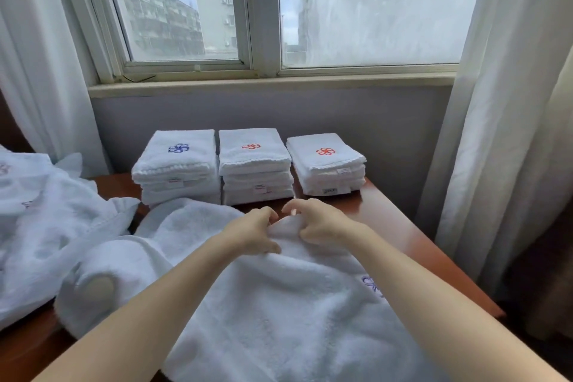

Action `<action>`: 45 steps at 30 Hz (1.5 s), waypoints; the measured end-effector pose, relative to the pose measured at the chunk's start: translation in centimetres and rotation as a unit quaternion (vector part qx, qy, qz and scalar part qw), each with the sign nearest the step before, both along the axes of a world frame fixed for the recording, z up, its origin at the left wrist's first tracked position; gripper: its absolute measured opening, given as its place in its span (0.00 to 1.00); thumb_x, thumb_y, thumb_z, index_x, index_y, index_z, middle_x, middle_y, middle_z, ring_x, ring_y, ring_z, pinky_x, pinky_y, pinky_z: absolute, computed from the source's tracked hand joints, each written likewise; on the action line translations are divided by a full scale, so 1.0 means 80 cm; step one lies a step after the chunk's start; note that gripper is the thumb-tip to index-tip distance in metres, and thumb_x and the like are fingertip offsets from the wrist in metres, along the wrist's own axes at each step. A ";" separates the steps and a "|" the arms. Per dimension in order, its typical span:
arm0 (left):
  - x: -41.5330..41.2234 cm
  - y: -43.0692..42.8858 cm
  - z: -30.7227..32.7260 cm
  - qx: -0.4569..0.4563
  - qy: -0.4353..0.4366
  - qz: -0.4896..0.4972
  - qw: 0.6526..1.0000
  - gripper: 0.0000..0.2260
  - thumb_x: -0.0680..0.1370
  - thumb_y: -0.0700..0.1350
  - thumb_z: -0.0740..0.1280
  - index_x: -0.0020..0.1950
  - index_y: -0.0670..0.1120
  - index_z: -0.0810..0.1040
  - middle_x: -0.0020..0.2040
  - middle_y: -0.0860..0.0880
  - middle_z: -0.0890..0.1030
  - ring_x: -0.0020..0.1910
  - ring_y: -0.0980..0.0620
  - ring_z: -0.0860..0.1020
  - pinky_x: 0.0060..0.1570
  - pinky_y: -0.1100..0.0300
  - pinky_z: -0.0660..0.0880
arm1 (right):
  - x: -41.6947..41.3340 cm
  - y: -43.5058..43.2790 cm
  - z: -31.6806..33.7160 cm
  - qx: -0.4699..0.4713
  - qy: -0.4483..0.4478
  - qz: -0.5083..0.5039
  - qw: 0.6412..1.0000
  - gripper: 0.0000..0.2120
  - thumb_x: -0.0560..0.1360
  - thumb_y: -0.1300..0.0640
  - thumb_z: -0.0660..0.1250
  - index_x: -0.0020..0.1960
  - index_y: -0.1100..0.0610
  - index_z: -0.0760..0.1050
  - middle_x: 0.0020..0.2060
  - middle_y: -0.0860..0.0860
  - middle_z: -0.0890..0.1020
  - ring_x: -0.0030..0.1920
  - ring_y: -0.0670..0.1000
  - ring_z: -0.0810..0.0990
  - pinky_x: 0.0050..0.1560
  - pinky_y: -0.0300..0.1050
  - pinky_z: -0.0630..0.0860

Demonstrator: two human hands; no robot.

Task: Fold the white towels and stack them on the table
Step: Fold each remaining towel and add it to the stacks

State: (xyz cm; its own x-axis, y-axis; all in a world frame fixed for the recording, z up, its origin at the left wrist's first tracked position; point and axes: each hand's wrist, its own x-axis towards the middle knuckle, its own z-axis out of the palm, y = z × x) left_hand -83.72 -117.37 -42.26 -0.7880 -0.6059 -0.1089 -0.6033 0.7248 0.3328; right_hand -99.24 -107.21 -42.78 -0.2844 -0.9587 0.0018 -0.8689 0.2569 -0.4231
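Note:
A large white towel (pixel 279 304) lies rumpled across the wooden table (pixel 412 236), a purple emblem near its right edge. My left hand (pixel 254 232) and my right hand (pixel 313 220) are side by side at the towel's far edge, fingers curled, each pinching the cloth. Behind them stand three stacks of folded white towels: the left stack (pixel 178 167) with a blue emblem, the middle stack (pixel 254 164) and the right stack (pixel 325 164) with red emblems.
A heap of unfolded white towels (pixel 46 226) covers the table's left side. Behind the stacks is a grey wall under a window (pixel 248 9). White curtains (pixel 496 102) hang on both sides. The table's right edge drops off near the right curtain.

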 end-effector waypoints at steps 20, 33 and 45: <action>-0.077 -0.019 0.091 -0.223 0.381 0.076 0.894 0.04 0.80 0.45 0.67 0.52 0.48 0.79 0.50 0.49 0.80 0.46 0.44 0.80 0.40 0.55 0.71 | -0.117 0.030 0.114 -0.304 0.228 -0.204 0.902 0.08 0.76 0.50 0.69 0.49 0.53 0.74 0.41 0.49 0.82 0.42 0.56 0.79 0.37 0.43 0.64; -0.064 0.004 0.034 -0.192 0.262 -0.055 0.944 0.05 0.76 0.52 0.71 0.46 0.52 0.83 0.33 0.59 0.74 0.37 0.52 0.74 0.34 0.59 0.65 | -0.131 0.086 0.065 -0.101 0.212 -0.132 0.963 0.12 0.72 0.63 0.62 0.51 0.51 0.79 0.45 0.45 0.74 0.50 0.54 0.77 0.44 0.42 0.64; -0.055 0.039 0.022 -0.029 -0.019 -0.112 0.993 0.28 0.78 0.70 0.53 0.37 0.52 0.82 0.31 0.55 0.79 0.33 0.57 0.78 0.38 0.59 0.74 | -0.105 0.136 0.043 0.166 -0.077 -0.062 0.981 0.08 0.69 0.56 0.72 0.47 0.51 0.83 0.38 0.49 0.81 0.35 0.49 0.78 0.33 0.39 0.75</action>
